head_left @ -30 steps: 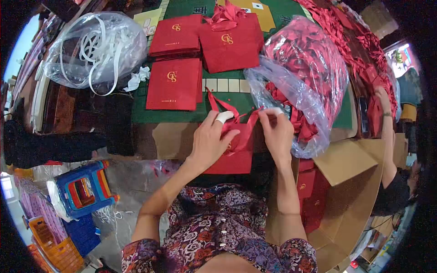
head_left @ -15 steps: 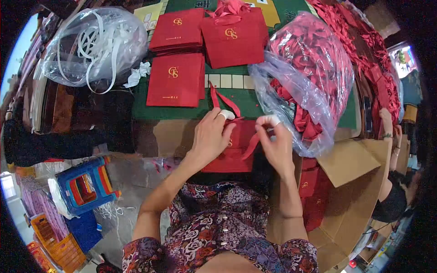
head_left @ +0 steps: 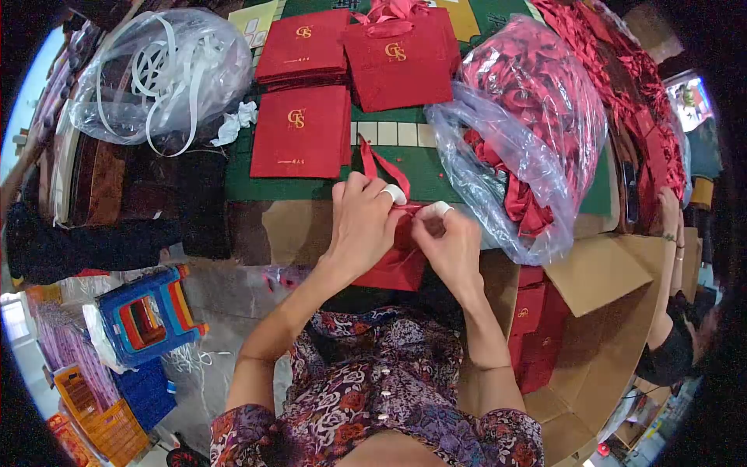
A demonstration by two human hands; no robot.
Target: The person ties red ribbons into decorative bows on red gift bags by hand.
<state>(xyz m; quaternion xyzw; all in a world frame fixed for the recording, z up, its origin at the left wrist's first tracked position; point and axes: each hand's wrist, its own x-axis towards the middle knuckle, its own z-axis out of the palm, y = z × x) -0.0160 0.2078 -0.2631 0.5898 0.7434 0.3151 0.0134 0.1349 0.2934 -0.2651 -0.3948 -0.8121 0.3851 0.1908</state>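
A small red paper bag [head_left: 393,271] hangs at the table's front edge, its top edge between my hands. My left hand [head_left: 362,223] is closed on that edge, with a white wrap on one finger. From there a red ribbon [head_left: 387,166] loops up over the green table. My right hand [head_left: 451,243], also with a white-wrapped finger, pinches at the bag's top edge beside the left fingertips. Its fingers hide most of the ribbon end they hold. Beyond my hands lie stacked flat red bags [head_left: 296,132] and a standing red bag with ribbon handles [head_left: 398,70].
On the right stands a clear plastic bag of red ribbons [head_left: 537,117]; on the left, another bag with white cord [head_left: 175,74]. A cardboard box [head_left: 599,342] with red bags is at my right. Stacked plastic stools [head_left: 148,319] stand left. Another person's arm [head_left: 668,249] shows far right.
My right hand has moved left to the bag's top edge, and the ribbon end that hung from it is now mostly hidden. The bag has tilted and shifted slightly.
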